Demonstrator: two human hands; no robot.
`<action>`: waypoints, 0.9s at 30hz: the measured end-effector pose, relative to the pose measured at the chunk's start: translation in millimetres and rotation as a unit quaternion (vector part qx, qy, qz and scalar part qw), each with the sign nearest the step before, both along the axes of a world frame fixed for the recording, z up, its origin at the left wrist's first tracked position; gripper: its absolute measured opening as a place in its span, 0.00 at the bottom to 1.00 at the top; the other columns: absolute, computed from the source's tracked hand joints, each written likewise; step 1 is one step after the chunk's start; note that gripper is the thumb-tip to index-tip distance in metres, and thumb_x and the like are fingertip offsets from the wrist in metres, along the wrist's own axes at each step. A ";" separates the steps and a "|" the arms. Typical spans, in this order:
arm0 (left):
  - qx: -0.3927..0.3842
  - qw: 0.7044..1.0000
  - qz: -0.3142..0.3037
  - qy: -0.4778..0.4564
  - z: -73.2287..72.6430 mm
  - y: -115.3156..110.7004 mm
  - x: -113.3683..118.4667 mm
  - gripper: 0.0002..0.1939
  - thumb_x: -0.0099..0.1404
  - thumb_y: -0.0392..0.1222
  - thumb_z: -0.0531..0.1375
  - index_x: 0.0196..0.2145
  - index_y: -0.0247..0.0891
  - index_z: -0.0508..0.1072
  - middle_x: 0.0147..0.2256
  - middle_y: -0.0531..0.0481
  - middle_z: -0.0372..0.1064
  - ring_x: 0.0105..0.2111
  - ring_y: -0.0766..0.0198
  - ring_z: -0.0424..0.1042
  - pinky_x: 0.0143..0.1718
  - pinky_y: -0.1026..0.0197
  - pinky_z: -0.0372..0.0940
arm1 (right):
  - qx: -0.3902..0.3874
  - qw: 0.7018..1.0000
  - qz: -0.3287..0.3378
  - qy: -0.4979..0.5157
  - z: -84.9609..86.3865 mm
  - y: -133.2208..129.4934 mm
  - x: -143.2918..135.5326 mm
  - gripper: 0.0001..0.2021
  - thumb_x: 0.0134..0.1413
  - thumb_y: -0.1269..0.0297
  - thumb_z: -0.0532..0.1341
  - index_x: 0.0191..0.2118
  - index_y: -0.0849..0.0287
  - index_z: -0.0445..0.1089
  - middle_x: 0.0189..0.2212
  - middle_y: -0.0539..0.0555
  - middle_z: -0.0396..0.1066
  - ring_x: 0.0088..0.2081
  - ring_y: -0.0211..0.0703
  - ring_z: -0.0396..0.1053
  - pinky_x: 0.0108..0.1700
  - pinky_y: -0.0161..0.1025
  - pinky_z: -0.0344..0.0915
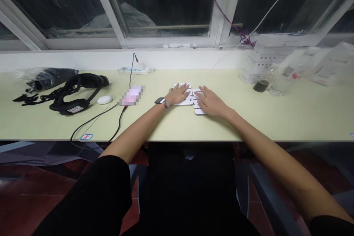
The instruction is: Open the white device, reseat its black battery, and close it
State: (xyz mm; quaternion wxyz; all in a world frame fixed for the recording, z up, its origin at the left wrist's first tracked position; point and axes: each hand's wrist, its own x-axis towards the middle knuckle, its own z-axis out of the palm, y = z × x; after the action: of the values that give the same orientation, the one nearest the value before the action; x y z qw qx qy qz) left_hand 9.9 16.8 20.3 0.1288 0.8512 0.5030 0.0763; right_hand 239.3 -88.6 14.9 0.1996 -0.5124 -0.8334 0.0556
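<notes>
Two groups of white rounded tiles with black marks lie side by side on the pale table (171, 127). My left hand (178, 95) rests palm down on the left tiles (188, 100), its fingers apart; a watch and a braided band circle that wrist. On the right tiles (198, 111) my right hand (210, 101) lies flat with spread fingers. The hands cover much of the tiles, so the marks show only in part.
At the left are a black headset (74, 97), a white oval object (104, 100), a blurred pink item (132, 95) and cables. A power strip (136, 70) sits behind. Boxes (256, 67) and a cup of dark liquid (261, 85) stand at the right.
</notes>
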 end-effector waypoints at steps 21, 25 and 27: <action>0.035 0.998 0.002 -0.061 -8.9 -57.3 -6.7 0.30 0.81 0.50 0.46 0.74 0.48 0.66 0.78 0.53 0.56 0.78 0.37 0.47 0.75 0.29 0.49 | -0.071 0.997 -0.011 -0.029 -20.1 21.5 2.1 0.37 0.77 0.46 0.41 0.80 0.63 0.55 0.82 0.64 0.47 0.82 0.64 0.43 0.81 0.60 0.42; 0.036 0.997 0.013 -0.065 -9.3 -62.8 -4.4 0.29 0.81 0.47 0.45 0.74 0.48 0.66 0.78 0.53 0.56 0.78 0.40 0.48 0.75 0.30 0.49 | -0.073 0.997 -0.003 -0.039 -18.3 17.9 4.1 0.38 0.77 0.47 0.39 0.80 0.65 0.53 0.82 0.65 0.45 0.82 0.64 0.42 0.81 0.61 0.42; 0.035 0.997 0.014 -0.066 -9.3 -65.0 -4.3 0.29 0.81 0.46 0.44 0.74 0.49 0.66 0.78 0.54 0.55 0.78 0.40 0.48 0.75 0.31 0.49 | -0.077 0.996 -0.001 -0.046 -17.0 15.5 4.3 0.38 0.77 0.46 0.39 0.81 0.66 0.52 0.82 0.65 0.44 0.82 0.63 0.41 0.81 0.62 0.41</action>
State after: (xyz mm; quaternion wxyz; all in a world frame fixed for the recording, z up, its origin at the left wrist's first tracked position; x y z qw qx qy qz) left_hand 5.6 -48.2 11.0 0.1303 0.8414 0.5021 0.1516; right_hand 243.6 -73.1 -2.1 0.1208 -0.5289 -0.8345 0.0961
